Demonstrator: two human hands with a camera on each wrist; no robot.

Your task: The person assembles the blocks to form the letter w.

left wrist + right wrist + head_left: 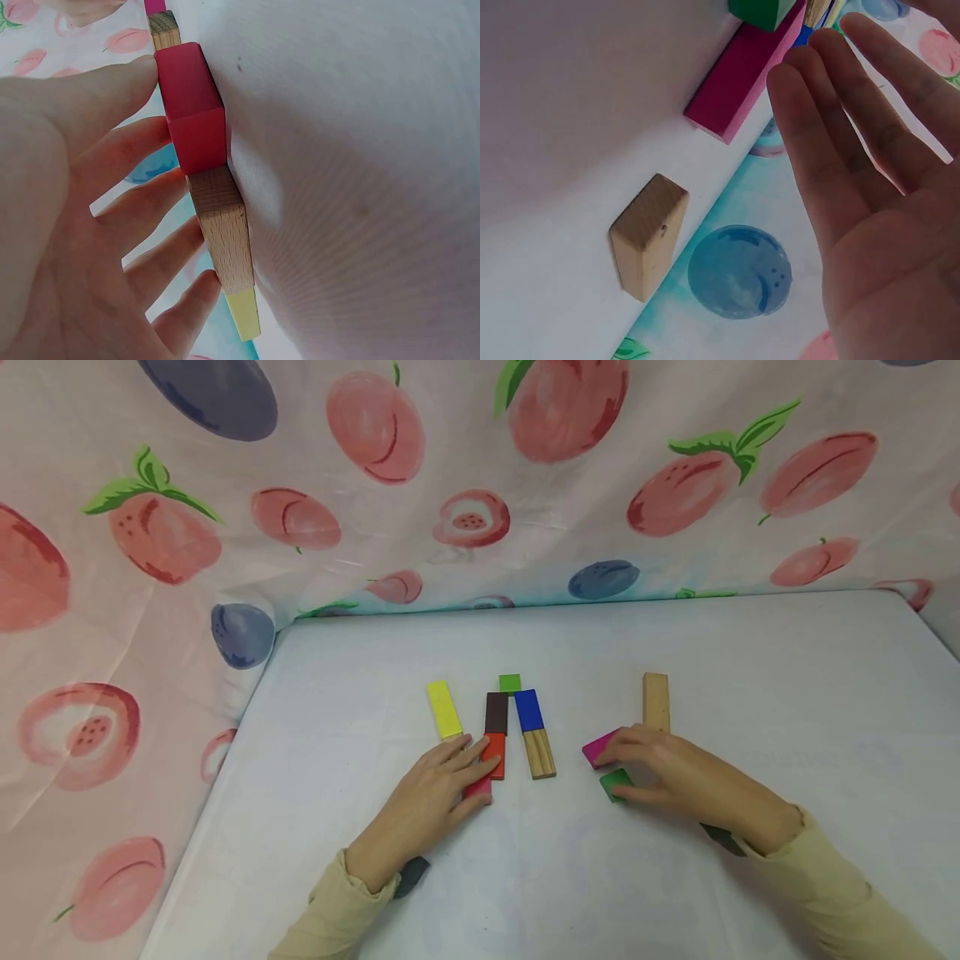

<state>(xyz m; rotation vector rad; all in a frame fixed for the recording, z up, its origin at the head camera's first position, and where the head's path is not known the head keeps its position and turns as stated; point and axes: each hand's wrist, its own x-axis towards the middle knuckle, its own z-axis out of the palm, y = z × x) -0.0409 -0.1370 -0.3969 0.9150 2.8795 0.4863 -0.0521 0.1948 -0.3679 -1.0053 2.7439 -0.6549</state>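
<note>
My left hand (423,793) lies over a cluster of blocks with its fingers extended. Its fingertips reach the red block (495,764), while the thumb is beside a pink block (477,787). In the left wrist view, the pink block (196,112) stands in line with a plain wooden block (226,240) and a yellow block (244,315). On the right, my right hand (678,772) has loosely bent fingers at a magenta block (599,747). Its thumb touches a small green block (615,783). The right wrist view shows the magenta block (735,82) alongside the fingertips, not enclosed by them.
A dark brown block (497,713) adjoins the red one. Beside it, a blue block (529,710) meets a striped wooden block (539,753), with a light green block (510,682) behind. Beyond my right hand lies a wooden block (656,702). Fruit-printed cloth (555,527) borders the white table (300,760).
</note>
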